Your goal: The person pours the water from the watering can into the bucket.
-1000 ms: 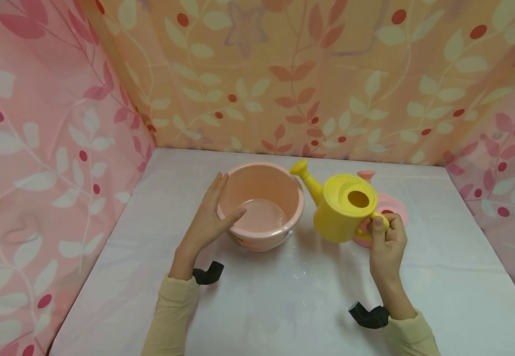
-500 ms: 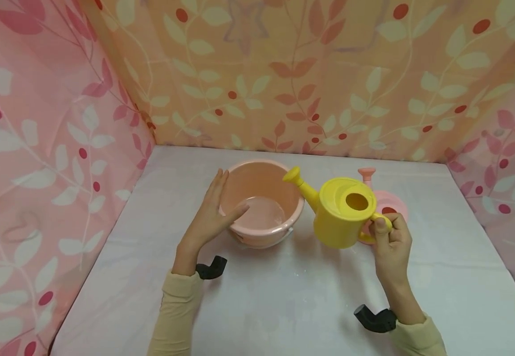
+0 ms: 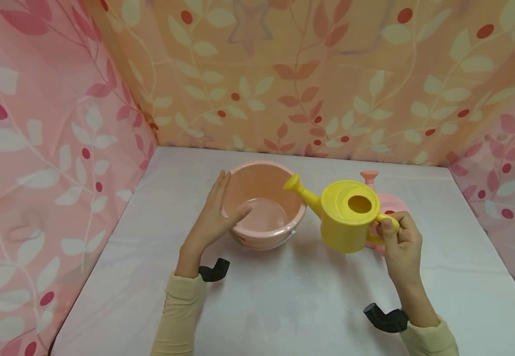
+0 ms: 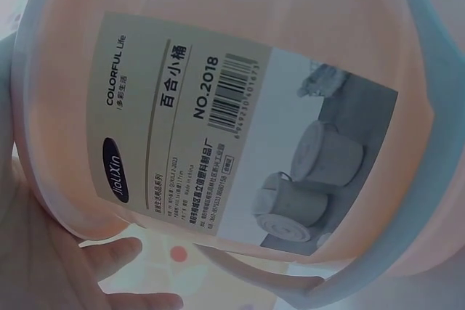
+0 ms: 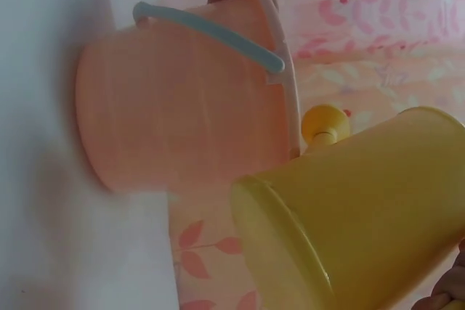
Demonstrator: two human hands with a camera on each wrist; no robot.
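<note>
Slightly, over the last second, the yellow watering can [image 3: 346, 227] has sunk in the head view, to the right of the bucket [image 3: 263, 210], and its spout [image 3: 292, 182] now reaches a little further across the bucket's rim [image 3: 300, 217]. That looks like a small adjustment, leaving the spout better placed at the bucket's mouth; no stream can be made out. The right hand [image 3: 405, 249], right of the bucket, grips the can's handle [image 3: 381, 216]. The left hand [image 3: 214, 212] stays at the bucket's left side, spread wide with straight fingers at the rim and thumb reaching across it. The bucket stands upright on the table [image 3: 275, 306]; well to its right, partly behind the yellow can, lies a pink can [image 3: 397, 201]. On the bucket's outer wall, a label [image 4: 240, 136] reads "COLORFUL Life", "NO.2018" and 百合小桶, with a brand resembling "JIOLIXIN", a barcode and a grey photo of buckets; its finest print is too small to read.
</note>
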